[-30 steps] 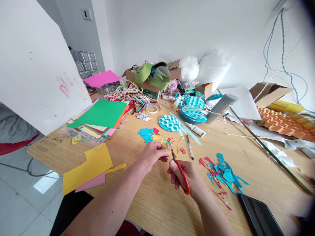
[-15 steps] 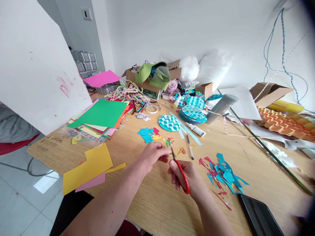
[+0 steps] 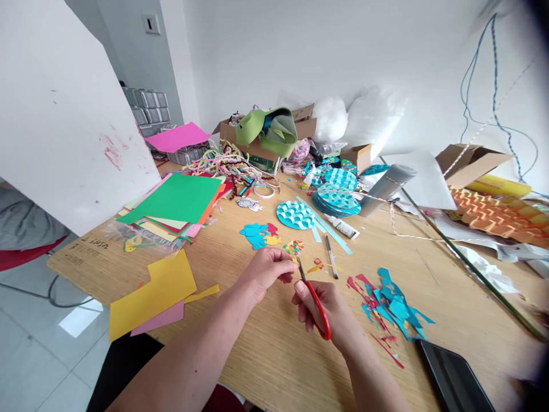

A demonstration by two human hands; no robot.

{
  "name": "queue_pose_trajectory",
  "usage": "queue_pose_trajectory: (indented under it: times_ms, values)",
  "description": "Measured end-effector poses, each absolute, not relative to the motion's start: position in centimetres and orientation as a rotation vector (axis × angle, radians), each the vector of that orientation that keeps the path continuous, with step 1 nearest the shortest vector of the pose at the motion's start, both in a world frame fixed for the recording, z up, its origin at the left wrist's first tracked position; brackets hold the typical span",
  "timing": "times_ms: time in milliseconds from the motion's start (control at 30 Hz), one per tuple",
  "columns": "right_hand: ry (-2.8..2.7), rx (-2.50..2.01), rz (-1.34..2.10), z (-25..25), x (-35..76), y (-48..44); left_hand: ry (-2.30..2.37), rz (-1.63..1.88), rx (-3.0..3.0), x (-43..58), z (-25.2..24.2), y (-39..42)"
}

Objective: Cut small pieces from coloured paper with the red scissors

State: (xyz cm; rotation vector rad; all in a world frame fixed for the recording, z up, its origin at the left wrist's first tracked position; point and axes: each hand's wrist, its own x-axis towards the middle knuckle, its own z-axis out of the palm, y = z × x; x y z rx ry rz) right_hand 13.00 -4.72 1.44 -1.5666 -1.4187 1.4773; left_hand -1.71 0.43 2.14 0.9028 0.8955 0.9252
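My right hand (image 3: 328, 306) is closed on red-handled scissors (image 3: 315, 303), whose blades point up and away toward my left hand. My left hand (image 3: 266, 270) pinches a small paper piece (image 3: 286, 278) right at the blade tips; most of the piece is hidden by my fingers. A yellow and red offcut (image 3: 316, 265) lies on the wooden table (image 3: 274, 349) just past the scissors. Small coloured cutouts (image 3: 294, 248) and a blue fish-like cutout (image 3: 256, 234) lie beyond my left hand.
Blue and red paper scraps (image 3: 392, 306) are heaped right of my right hand. A pen (image 3: 329, 256), a glue tube (image 3: 342, 226) and blue patterned discs (image 3: 295, 214) lie further back. Yellow paper (image 3: 152, 289) and a stack of coloured sheets (image 3: 175, 203) are left. A dark tablet (image 3: 454, 377) sits near right.
The yellow strip that hung at the scissor tips has been cut off and now lies on the table past the blades. Both hands stayed nearly where they were.
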Motion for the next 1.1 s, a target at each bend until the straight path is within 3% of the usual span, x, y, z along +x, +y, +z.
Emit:
queue_pose_trajectory:
  times_ms: [1100]
  values:
    - [-1.409,-1.527,1.486,1.41,12.98,-4.8,0.912,0.893,0.91,-1.85,2.15,0.48]
